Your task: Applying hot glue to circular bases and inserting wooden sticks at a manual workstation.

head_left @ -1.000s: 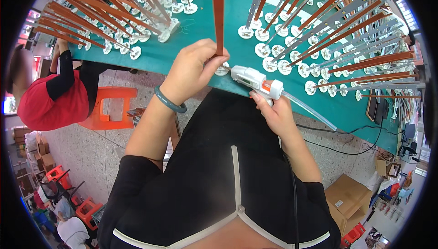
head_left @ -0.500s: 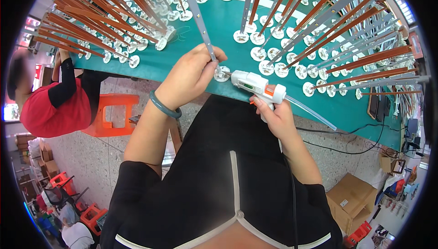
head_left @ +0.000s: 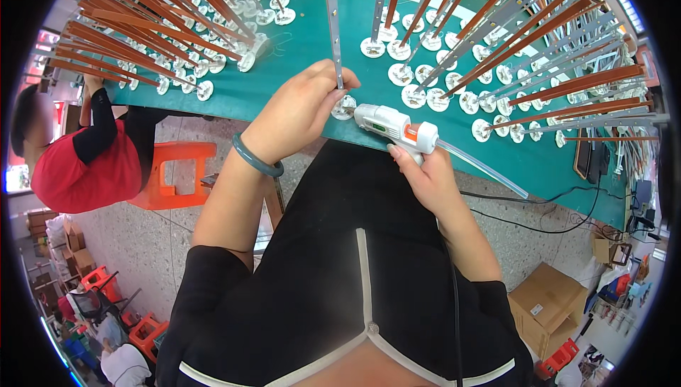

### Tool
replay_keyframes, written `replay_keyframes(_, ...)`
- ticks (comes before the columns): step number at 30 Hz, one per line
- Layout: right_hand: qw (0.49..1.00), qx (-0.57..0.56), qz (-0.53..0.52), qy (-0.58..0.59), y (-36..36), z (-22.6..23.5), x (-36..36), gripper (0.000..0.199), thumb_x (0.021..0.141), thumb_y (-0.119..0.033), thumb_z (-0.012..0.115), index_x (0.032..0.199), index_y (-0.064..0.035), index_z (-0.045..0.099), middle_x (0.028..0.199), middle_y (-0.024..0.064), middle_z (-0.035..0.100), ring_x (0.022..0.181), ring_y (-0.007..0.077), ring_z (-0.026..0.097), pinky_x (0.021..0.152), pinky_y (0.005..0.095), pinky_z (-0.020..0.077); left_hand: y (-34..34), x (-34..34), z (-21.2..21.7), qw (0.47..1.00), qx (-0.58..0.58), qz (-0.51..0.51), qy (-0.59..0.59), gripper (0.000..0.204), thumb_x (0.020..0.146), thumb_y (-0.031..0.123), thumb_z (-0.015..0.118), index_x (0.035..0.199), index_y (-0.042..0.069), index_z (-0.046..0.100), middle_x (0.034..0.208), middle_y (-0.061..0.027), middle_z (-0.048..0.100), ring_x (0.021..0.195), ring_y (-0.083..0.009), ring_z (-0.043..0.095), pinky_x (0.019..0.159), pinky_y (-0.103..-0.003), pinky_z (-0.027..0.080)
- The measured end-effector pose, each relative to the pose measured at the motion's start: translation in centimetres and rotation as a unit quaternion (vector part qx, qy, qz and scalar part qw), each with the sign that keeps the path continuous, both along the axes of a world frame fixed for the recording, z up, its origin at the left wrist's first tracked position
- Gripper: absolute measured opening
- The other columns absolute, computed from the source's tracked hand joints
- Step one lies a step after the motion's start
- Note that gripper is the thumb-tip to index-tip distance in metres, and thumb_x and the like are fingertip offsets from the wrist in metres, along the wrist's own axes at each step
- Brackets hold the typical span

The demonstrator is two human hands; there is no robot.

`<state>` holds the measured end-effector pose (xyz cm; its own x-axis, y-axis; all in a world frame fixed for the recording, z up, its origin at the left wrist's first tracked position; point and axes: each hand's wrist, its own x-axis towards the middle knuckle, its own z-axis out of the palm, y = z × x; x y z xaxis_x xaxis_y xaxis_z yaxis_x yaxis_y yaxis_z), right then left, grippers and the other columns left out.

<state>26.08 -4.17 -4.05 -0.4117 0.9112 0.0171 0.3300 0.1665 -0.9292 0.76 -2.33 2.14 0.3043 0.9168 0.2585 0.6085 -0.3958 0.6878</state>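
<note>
My left hand [head_left: 303,109] pinches the lower end of a grey LED strip [head_left: 332,25] that stands nearly upright. Under it, a round white base [head_left: 344,108] lies on the green tabletop near the front edge. In my right hand [head_left: 428,175] is a white hot glue gun [head_left: 386,123], its fingers wrapped around the handle. The gun's nozzle points left at the base, close beside it; whether it touches, I cannot tell. A clear glue stick [head_left: 482,167] sticks out of the gun's back.
Brown and grey strips on round white bases crowd the green table [head_left: 298,46] on both sides. A person in red [head_left: 89,167] sits at the left by an orange stool [head_left: 181,174]. Black cables [head_left: 546,204] hang at the right, above a cardboard box [head_left: 546,302].
The LED strip has gone from leaning left to nearly upright, its top swinging right. My right hand and the glue gun have shifted slightly, with the nozzle still by the base.
</note>
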Motion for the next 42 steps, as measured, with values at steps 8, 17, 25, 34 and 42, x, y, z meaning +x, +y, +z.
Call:
replay_keyframes(8, 1.0, -0.005, -0.008, 0.005, 0.11, -0.13, -0.16, 0.024, 0.095, -0.017, 0.067, 0.11, 0.0021, 0.063, 0.079, 0.0011, 0.063, 0.068, 0.0073, 0.056, 0.06, 0.0243, 0.0458, 0.01, 0.03, -0.29, 1.0, 0.009, -0.002, -0.017, 0.019, 0.095, -0.001, 0.052, 0.111, -0.001, 0.063, 0.107, -0.0148, 0.064, 0.098, -0.0294, 0.064, 0.087, -0.037, 0.051)
replay_keyframes(17, 0.999, -0.006, -0.012, 0.03, 0.21, -0.14, -0.28, 0.024, 0.095, -0.017, 0.067, 0.108, 0.0027, 0.064, 0.081, 0.0024, 0.064, 0.066, 0.008, 0.056, 0.059, 0.0245, 0.0464, 0.1, 0.04, -0.46, 0.999, 0.015, -0.007, -0.029, 0.02, 0.095, -0.003, 0.051, 0.111, -0.002, 0.062, 0.107, -0.0147, 0.064, 0.097, -0.0286, 0.064, 0.086, -0.037, 0.052)
replay_keyframes(25, 1.0, 0.002, -0.01, 0.014, 0.01, 0.17, -0.17, 0.024, 0.095, -0.018, 0.067, 0.108, 0.0025, 0.063, 0.077, 0.0015, 0.062, 0.066, 0.0081, 0.056, 0.059, 0.0251, 0.0454, 0.06, -0.05, -0.67, 0.999, 0.015, -0.001, -0.031, 0.019, 0.095, -0.002, 0.052, 0.111, -0.002, 0.063, 0.107, -0.0148, 0.064, 0.099, -0.0288, 0.064, 0.087, -0.036, 0.052)
replay_keyframes(34, 0.999, -0.008, -0.018, 0.033, 0.0, -0.01, -0.14, 0.024, 0.095, -0.018, 0.067, 0.108, 0.0022, 0.064, 0.078, 0.0014, 0.062, 0.065, 0.0079, 0.056, 0.059, 0.0247, 0.0452, 0.11, -0.1, -0.64, 0.999, 0.007, -0.002, -0.038, 0.019, 0.095, -0.002, 0.051, 0.111, -0.002, 0.062, 0.107, -0.0148, 0.064, 0.098, -0.0281, 0.064, 0.087, -0.036, 0.052)
replay_keyframes(42, 0.999, -0.011, -0.018, 0.038, 0.26, -0.26, -0.3, 0.025, 0.095, -0.019, 0.067, 0.107, 0.0029, 0.064, 0.08, 0.0021, 0.063, 0.065, 0.0085, 0.056, 0.058, 0.0251, 0.0454, 0.05, -0.18, -0.68, 0.999, 0.007, -0.015, -0.034, 0.02, 0.095, -0.003, 0.051, 0.111, -0.002, 0.062, 0.108, -0.0144, 0.063, 0.098, -0.0273, 0.063, 0.087, -0.035, 0.051)
